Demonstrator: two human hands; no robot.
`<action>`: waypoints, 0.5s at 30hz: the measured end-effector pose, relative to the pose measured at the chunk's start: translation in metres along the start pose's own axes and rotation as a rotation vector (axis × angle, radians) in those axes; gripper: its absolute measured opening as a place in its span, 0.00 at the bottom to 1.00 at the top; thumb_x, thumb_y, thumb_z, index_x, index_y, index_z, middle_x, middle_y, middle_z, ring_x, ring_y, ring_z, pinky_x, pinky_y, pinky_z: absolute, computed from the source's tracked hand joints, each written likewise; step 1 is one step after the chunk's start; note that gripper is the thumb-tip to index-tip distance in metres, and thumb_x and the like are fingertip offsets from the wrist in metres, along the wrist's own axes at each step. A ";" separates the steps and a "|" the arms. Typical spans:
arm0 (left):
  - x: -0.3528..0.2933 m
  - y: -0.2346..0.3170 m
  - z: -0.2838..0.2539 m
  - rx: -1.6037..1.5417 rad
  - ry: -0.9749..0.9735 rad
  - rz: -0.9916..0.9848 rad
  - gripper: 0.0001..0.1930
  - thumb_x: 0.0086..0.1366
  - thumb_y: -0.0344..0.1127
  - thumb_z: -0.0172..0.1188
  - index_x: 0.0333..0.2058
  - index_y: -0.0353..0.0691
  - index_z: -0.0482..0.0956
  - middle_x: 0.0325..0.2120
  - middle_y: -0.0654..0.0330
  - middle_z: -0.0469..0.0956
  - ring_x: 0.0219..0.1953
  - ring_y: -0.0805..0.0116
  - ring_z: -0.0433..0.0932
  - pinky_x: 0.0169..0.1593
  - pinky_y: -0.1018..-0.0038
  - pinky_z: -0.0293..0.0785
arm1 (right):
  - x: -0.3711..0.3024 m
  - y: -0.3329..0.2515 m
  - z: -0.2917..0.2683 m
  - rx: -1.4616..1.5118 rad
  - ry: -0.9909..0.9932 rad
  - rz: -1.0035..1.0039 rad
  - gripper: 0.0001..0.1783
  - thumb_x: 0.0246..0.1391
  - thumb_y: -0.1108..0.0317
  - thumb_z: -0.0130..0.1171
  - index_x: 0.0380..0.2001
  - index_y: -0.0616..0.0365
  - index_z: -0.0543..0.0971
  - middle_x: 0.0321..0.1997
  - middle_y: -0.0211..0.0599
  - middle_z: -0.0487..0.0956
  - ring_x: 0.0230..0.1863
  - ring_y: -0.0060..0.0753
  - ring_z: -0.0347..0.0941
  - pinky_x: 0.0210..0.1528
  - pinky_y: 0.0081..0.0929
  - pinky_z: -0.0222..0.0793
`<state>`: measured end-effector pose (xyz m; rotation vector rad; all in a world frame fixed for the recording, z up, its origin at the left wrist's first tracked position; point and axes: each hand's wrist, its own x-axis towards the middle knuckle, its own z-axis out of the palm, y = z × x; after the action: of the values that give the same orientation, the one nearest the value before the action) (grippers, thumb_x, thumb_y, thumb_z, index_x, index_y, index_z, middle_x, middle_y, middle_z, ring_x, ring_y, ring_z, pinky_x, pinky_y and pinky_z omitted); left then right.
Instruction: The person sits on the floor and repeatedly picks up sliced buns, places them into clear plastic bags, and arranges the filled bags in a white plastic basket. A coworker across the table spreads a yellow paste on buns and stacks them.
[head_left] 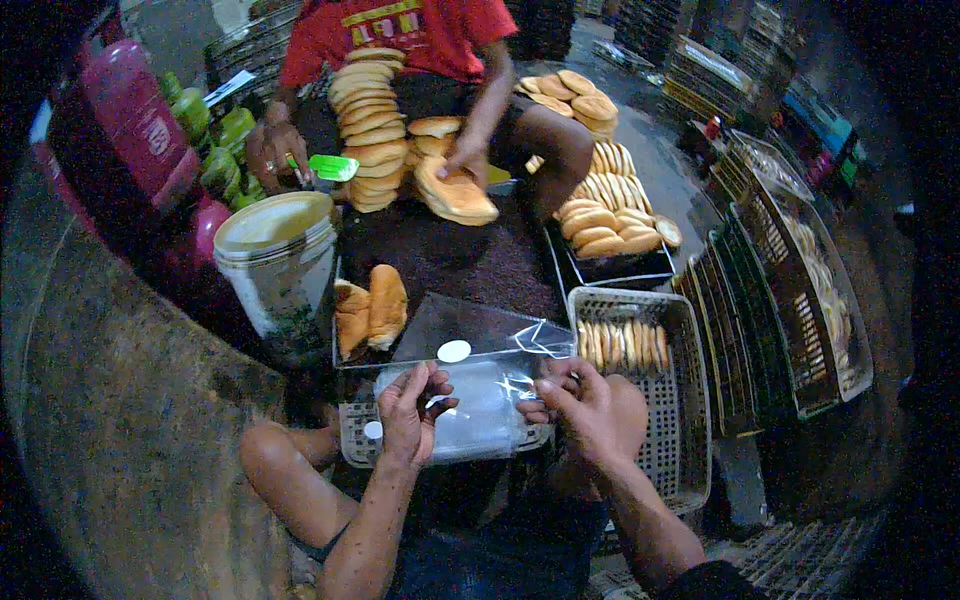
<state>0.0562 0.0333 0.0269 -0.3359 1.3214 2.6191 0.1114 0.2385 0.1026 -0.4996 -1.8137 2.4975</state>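
A clear plastic bag (440, 325) with a white oval patch spans the space in front of me. My right hand (590, 405) is closed, pinching the bag's near right corner. At its near left edge my left hand (406, 408) has its fingers curled, thumb and fingertips closed on the film. Below both hands lies a stack of clear bags (470, 405) on a small light basket (357, 455). Two split bread rolls (387, 305) rest on the dark tray (480, 255) beyond my left hand.
Opposite, a person in a red shirt (430, 35) holds a flat bun (455, 195) and a green spatula (333, 167) beside tall bun stacks (368, 125). A bucket (275, 245) stands left. Right are a crate (690, 400) with bread, a bread-filled tray (610, 230) and stacked crates (800, 290).
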 end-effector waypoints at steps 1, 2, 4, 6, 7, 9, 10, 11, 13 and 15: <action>-0.004 0.007 -0.005 0.048 0.003 0.088 0.12 0.64 0.42 0.62 0.35 0.37 0.79 0.30 0.58 0.81 0.28 0.69 0.79 0.28 0.70 0.77 | 0.002 0.005 0.005 -0.006 0.098 0.064 0.14 0.61 0.64 0.56 0.30 0.66 0.78 0.29 0.35 0.80 0.31 0.25 0.77 0.35 0.24 0.72; -0.005 0.016 -0.011 0.152 0.156 0.122 0.13 0.63 0.43 0.63 0.33 0.37 0.79 0.29 0.58 0.81 0.28 0.70 0.79 0.27 0.71 0.75 | 0.009 0.012 0.013 -0.158 0.039 -0.073 0.15 0.62 0.63 0.55 0.31 0.66 0.78 0.29 0.35 0.80 0.30 0.25 0.76 0.35 0.24 0.72; -0.003 0.037 -0.028 0.312 0.393 0.221 0.15 0.62 0.45 0.64 0.31 0.37 0.78 0.29 0.58 0.80 0.27 0.70 0.78 0.25 0.73 0.72 | 0.035 0.034 0.039 -0.498 0.046 -0.199 0.16 0.62 0.61 0.54 0.32 0.65 0.78 0.29 0.35 0.80 0.28 0.23 0.75 0.34 0.23 0.71; 0.004 0.062 -0.053 0.179 0.774 0.470 0.21 0.60 0.51 0.65 0.34 0.37 0.76 0.29 0.58 0.80 0.27 0.70 0.78 0.27 0.74 0.71 | 0.076 0.071 0.083 -0.330 -0.129 -0.451 0.16 0.62 0.59 0.54 0.35 0.64 0.77 0.33 0.33 0.80 0.36 0.25 0.73 0.43 0.22 0.69; 0.009 0.076 -0.068 -0.058 0.931 0.438 0.23 0.60 0.54 0.64 0.36 0.37 0.75 0.29 0.58 0.80 0.27 0.69 0.78 0.29 0.74 0.71 | 0.098 0.094 0.108 -0.494 -0.093 -0.610 0.24 0.59 0.55 0.58 0.49 0.64 0.73 0.43 0.44 0.80 0.44 0.36 0.75 0.50 0.30 0.69; 0.008 0.093 -0.097 -0.248 0.924 0.413 0.30 0.62 0.65 0.54 0.40 0.39 0.70 0.34 0.56 0.80 0.34 0.64 0.80 0.35 0.72 0.74 | 0.135 0.140 0.155 -1.154 0.028 -0.369 0.52 0.44 0.39 0.67 0.60 0.66 0.60 0.59 0.55 0.68 0.63 0.55 0.62 0.63 0.48 0.58; 0.010 0.093 -0.107 -0.256 0.821 0.417 0.31 0.63 0.66 0.52 0.41 0.38 0.70 0.37 0.54 0.80 0.36 0.62 0.80 0.36 0.71 0.74 | 0.149 0.158 0.172 -1.342 0.151 -0.317 0.55 0.39 0.36 0.67 0.59 0.67 0.61 0.61 0.54 0.66 0.67 0.56 0.56 0.65 0.60 0.51; 0.012 0.093 -0.116 -0.253 0.766 0.431 0.32 0.64 0.67 0.49 0.42 0.38 0.69 0.40 0.52 0.79 0.39 0.61 0.80 0.37 0.70 0.75 | 0.159 0.169 0.181 -1.336 0.260 -0.395 0.51 0.40 0.38 0.67 0.57 0.65 0.64 0.61 0.53 0.67 0.67 0.55 0.56 0.64 0.64 0.48; 0.017 0.089 -0.129 -0.146 0.699 0.484 0.34 0.67 0.67 0.41 0.49 0.37 0.66 0.51 0.47 0.73 0.48 0.56 0.78 0.43 0.67 0.78 | 0.166 0.167 0.178 -1.244 0.325 -0.419 0.40 0.41 0.42 0.66 0.51 0.60 0.70 0.57 0.50 0.70 0.66 0.53 0.58 0.65 0.67 0.45; 0.029 0.085 -0.135 -0.062 0.676 0.571 0.34 0.68 0.65 0.40 0.52 0.36 0.64 0.54 0.48 0.71 0.51 0.56 0.75 0.46 0.65 0.78 | 0.157 0.136 0.144 -1.033 0.190 -0.284 0.24 0.43 0.53 0.66 0.42 0.55 0.78 0.47 0.44 0.79 0.55 0.49 0.71 0.61 0.57 0.58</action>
<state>0.0218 -0.1241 0.0059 -1.0729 1.7344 3.1683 -0.0522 0.0922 -0.0224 -0.3988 -2.7075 1.1406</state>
